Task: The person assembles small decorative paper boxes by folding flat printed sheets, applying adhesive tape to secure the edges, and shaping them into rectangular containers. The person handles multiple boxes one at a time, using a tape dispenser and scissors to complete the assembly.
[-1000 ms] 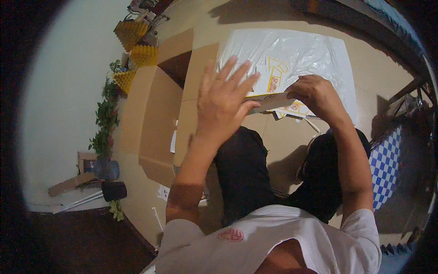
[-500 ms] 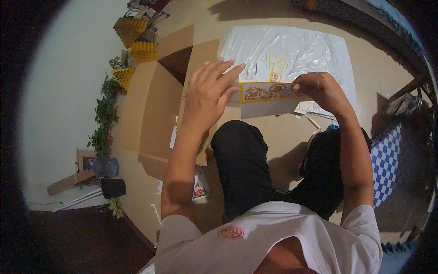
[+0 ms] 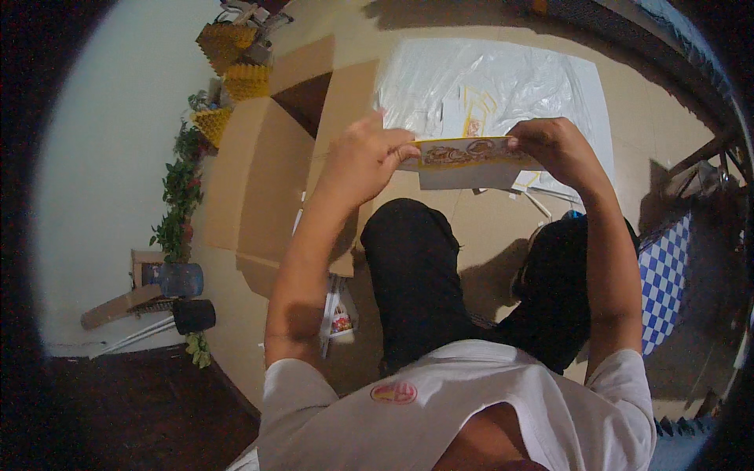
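I hold a folded piece of printed cardboard (image 3: 459,155), perhaps a small carton, up in front of my knees. It has brown ornaments, a yellow border and a plain greyish-white panel hanging below. My left hand (image 3: 363,159) grips its left end, thumb in front and fingers behind. At the other end, my right hand (image 3: 556,149) pinches the upper right corner. Behind it, a white sheet covered with clear plastic film (image 3: 542,86) lies on the floor. Yellow-edged printed cut-outs (image 3: 475,106) lie on it, partly hidden by the cardboard.
A large open cardboard box (image 3: 259,173) stands on my left. Beyond it are yellow crates (image 3: 247,82) and a leafy plant (image 3: 179,188) along the wall. A blue-and-white checked surface (image 3: 666,282) is at the right. Printed papers (image 3: 339,318) lie beside my left leg.
My left fingers, raised and spread before, have closed on the cardboard's left end. The cardboard has shifted slightly upward in the view, and my right hand keeps its pinch.
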Demonstrator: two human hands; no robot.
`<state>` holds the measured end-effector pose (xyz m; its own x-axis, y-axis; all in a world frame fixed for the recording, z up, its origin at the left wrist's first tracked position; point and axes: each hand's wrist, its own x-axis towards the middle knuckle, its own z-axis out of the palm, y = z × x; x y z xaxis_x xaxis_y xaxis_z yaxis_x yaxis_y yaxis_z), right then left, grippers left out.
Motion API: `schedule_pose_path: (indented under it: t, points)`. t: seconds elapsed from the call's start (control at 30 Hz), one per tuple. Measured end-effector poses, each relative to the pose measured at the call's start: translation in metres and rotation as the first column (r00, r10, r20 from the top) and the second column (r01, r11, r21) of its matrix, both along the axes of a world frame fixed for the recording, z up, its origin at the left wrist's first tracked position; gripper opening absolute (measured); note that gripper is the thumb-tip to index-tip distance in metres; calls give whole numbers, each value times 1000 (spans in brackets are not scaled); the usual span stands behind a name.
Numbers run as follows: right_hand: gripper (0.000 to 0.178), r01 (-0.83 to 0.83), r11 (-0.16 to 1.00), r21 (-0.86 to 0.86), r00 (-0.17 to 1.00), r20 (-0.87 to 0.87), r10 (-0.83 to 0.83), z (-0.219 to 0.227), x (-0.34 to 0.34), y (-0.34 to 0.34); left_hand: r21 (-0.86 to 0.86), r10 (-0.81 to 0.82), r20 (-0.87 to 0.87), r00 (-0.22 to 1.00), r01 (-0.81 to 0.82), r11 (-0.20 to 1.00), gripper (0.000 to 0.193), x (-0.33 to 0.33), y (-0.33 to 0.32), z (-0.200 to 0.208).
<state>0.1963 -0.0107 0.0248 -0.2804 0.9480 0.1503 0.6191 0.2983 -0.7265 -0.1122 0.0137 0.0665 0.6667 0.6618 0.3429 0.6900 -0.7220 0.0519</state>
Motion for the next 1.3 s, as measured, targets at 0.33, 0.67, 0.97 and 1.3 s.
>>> schedule_pose_path:
  t: [0.33, 0.67, 0.97, 1.3]
  points:
    - [23, -97, 979, -180, 922, -386, 20, -9, 15, 6, -693, 571, 708, 416, 251, 676, 26, 5, 4, 16]
    - [43, -103, 995, 8, 821, -564, 89, 1, -27, 0, -642, 419, 701, 578, 255, 723, 24, 68, -5, 3]
    - [35, 144, 989, 19, 627, -775, -76, -4, -21, 5, -692, 596, 715, 365, 491, 529, 27, 111, 21, -18]
    - [33, 240, 941, 238, 867, -488, -98, -11, -12, 13, -665, 555, 738, 384, 552, 503, 21, 116, 35, -38]
